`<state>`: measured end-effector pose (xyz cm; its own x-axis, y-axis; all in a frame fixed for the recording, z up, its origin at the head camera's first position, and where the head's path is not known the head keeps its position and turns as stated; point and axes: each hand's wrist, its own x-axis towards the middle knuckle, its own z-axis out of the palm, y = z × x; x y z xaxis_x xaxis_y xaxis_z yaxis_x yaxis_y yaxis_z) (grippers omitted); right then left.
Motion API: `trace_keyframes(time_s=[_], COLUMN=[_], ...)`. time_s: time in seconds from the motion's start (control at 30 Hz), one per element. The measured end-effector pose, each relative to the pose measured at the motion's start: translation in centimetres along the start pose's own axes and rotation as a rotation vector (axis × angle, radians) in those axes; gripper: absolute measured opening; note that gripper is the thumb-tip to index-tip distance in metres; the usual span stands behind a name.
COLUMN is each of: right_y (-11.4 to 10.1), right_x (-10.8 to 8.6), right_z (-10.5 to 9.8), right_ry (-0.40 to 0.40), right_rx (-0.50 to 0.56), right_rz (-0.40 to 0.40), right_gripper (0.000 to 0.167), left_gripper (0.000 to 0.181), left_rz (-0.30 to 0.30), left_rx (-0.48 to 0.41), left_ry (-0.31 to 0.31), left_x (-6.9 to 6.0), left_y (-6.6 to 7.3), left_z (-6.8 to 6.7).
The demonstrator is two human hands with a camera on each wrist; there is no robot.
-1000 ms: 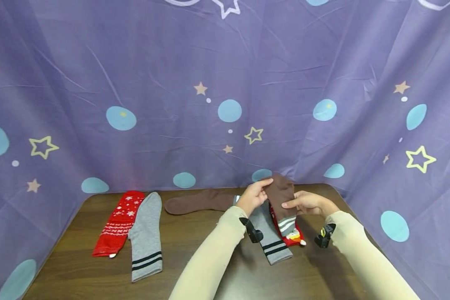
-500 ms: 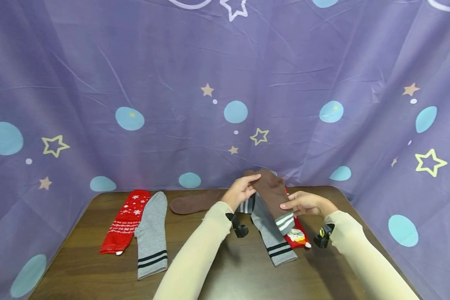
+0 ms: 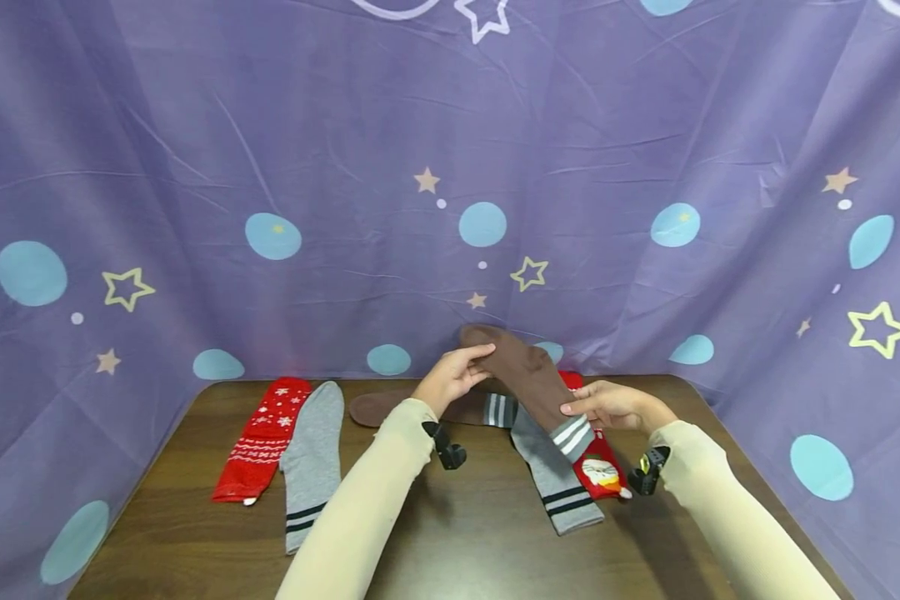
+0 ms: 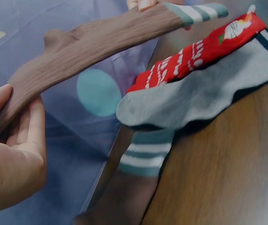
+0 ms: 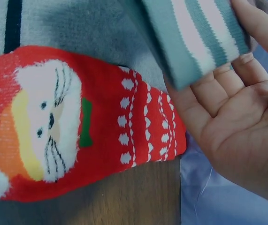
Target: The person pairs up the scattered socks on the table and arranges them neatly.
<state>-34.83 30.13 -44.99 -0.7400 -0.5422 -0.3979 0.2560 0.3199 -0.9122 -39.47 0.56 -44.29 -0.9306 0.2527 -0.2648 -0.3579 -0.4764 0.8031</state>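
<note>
Brown sock (image 3: 531,380) bridges left fingers (image 4: 36,123) and right fingers (image 5: 218,93).

Grips a brown sock (image 4: 96,42) in the left hand (image 4: 16,164), above a grey sock (image 4: 185,101) touching a red sock (image 4: 185,61) on the table (image 4: 227,164).

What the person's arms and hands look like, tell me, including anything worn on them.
Both arms wear plain, pale cream long sleeves: the left sleeve and right sleeve end near the wrists. A small black device sits at each: the left wrist device and the right wrist device, which shows a yellow patch. The left hand and right hand are ungloved.
</note>
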Motion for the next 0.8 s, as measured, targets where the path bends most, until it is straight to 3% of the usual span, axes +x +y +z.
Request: trace_keyframes(time_s=[0.3,0.63,0.8], right_y=[-0.7,-1.2,-1.3], right_x=[0.4,1.0,1.3], right_z=[0.3,0.2,0.3], right_ry=[-0.005,0.002,0.015], right_rx=[0.035,0.014,0.037], right_rz=[0.015,-0.008,-0.045], right_gripper=[0.032,0.027,0.019], left_gripper=[0.004,0.049,0.040], left_rz=[-0.007,-0.018,-0.017], left_rx=[0.039,0.084,0.107], left_ry=[0.017,0.069,0.074], left_x=[-0.7,-1.5,-2.0], left_y=[1.9,3.4,3.9], left_z=[-2.6,-5.5,-6.8])
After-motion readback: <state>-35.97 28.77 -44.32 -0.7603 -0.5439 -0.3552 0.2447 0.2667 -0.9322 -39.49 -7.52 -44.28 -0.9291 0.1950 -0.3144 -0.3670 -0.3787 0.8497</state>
